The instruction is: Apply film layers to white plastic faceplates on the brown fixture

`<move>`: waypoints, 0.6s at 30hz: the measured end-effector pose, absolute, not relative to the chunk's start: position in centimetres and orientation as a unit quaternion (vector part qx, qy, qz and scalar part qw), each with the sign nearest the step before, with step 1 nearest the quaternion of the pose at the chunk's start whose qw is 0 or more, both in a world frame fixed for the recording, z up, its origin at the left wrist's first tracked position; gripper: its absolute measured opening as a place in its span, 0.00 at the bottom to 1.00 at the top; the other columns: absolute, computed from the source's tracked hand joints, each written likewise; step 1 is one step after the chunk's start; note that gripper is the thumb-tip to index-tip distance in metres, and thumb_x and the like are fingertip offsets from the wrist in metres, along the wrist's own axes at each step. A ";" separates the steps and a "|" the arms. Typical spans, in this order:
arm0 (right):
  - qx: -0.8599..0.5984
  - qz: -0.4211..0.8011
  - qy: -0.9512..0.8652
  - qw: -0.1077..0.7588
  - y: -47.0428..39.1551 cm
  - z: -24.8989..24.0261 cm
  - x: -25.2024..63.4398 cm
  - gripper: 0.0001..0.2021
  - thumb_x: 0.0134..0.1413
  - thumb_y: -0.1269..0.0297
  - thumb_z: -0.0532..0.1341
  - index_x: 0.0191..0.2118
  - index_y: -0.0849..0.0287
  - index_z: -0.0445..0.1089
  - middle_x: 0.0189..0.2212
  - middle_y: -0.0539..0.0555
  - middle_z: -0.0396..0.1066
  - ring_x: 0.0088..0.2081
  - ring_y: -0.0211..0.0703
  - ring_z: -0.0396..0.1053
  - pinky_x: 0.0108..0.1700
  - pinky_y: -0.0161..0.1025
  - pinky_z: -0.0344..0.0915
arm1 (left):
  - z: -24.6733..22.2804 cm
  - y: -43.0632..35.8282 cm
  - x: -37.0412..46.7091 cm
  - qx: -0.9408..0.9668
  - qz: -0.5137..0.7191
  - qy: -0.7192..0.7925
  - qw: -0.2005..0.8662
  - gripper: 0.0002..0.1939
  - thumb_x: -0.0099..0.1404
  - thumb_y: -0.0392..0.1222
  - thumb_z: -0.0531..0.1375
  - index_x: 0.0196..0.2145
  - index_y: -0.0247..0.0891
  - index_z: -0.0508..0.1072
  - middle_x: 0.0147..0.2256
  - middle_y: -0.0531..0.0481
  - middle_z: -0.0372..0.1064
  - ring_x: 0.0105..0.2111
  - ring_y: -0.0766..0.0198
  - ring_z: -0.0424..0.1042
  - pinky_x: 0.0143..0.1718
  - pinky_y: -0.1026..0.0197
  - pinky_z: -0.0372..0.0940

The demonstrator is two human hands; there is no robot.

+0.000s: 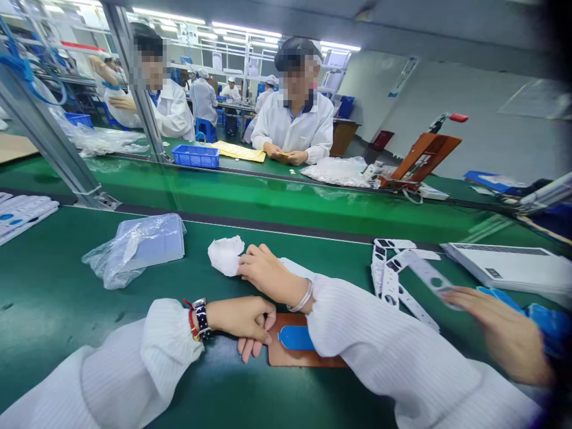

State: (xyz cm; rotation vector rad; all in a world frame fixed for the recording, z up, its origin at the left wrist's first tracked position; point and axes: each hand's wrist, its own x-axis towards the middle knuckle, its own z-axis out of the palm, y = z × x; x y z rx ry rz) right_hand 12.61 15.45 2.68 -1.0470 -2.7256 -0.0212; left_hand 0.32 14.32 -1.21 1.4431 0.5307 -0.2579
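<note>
My left hand (254, 325), with a dark watch and a red string at the wrist, is closed in a pinch at the left edge of a brown board (286, 357); what it pinches is too small to tell. A blue piece with a rounded end (295, 338) lies on that board, partly covered by my right sleeve. My right hand (261, 268) reaches across above the board, its fingertips closed on the edge of a crumpled white paper (224, 255). Behind my right wrist a white card (297, 268) shows in part.
At the right, another person's hand (500, 333) holds a white strip (431, 274) beside a pile of strips (389, 286). A white stack (509, 265) lies behind it. Clear-wrapped sheets (154, 241) lie left. Beyond the green belt (250, 202) sit two people.
</note>
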 end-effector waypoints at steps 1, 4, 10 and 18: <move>-0.358 -0.012 -0.927 0.108 15.1 3.2 13.7 0.08 0.56 0.74 0.57 0.35 0.58 0.73 0.35 0.52 0.74 0.40 0.46 0.64 0.41 0.43 0.62 | -1.2 14.3 0.3 0.651 -0.115 0.240 0.711 0.12 0.59 0.36 0.59 0.28 0.40 0.56 0.18 0.57 0.70 0.13 0.68 0.68 0.13 0.70 0.61; -0.438 -0.013 -0.892 0.113 13.7 4.9 19.3 0.12 0.57 0.72 0.55 0.44 0.53 0.72 0.43 0.50 0.73 0.44 0.46 0.65 0.45 0.43 0.63 | -1.2 14.3 0.1 0.653 -0.110 0.240 0.710 0.11 0.59 0.37 0.60 0.28 0.39 0.57 0.18 0.57 0.70 0.14 0.69 0.68 0.13 0.71 0.61; -0.775 -0.069 -0.619 0.107 9.2 4.4 35.2 0.15 0.57 0.68 0.53 0.44 0.70 0.71 0.36 0.66 0.73 0.36 0.50 0.70 0.38 0.44 0.64 | -0.6 14.1 0.0 0.656 -0.112 0.238 0.708 0.09 0.57 0.39 0.61 0.29 0.37 0.61 0.20 0.55 0.71 0.14 0.69 0.69 0.14 0.71 0.62; -0.870 -0.103 -0.471 0.103 7.4 -3.0 37.6 0.28 0.57 0.52 0.50 0.56 0.68 0.59 0.45 0.69 0.68 0.43 0.59 0.66 0.41 0.49 0.62 | -0.7 13.7 0.3 0.615 -0.090 0.264 0.737 0.13 0.50 0.41 0.63 0.31 0.37 0.62 0.22 0.53 0.72 0.14 0.69 0.68 0.14 0.70 0.61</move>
